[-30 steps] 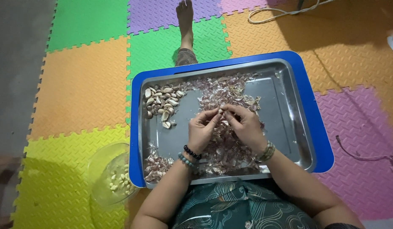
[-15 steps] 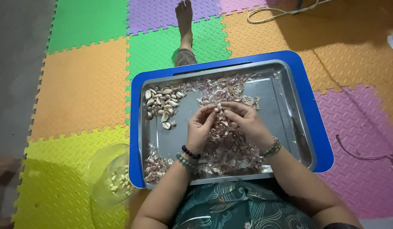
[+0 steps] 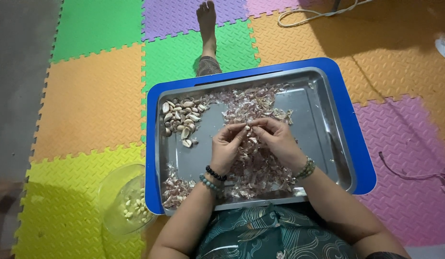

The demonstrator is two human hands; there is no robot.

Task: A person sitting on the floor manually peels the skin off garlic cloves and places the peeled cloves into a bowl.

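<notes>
- Over the steel tray (image 3: 328,144), left hand (image 3: 227,146) and right hand (image 3: 277,139) pinch one garlic clove (image 3: 248,128) between fingertips.
- Papery skins (image 3: 253,168) lie beneath; unpeeled cloves (image 3: 181,117) sit far-left.

tray (image 3: 337,144) frame centre on floor mats (image 3: 88,105) | unpeeled cloves (image 3: 181,117) in tray's upper left | skins (image 3: 253,165) mid-tray | bowl (image 3: 112,192) lower left beside tray | cord (image 3: 308,14) top right
</notes>
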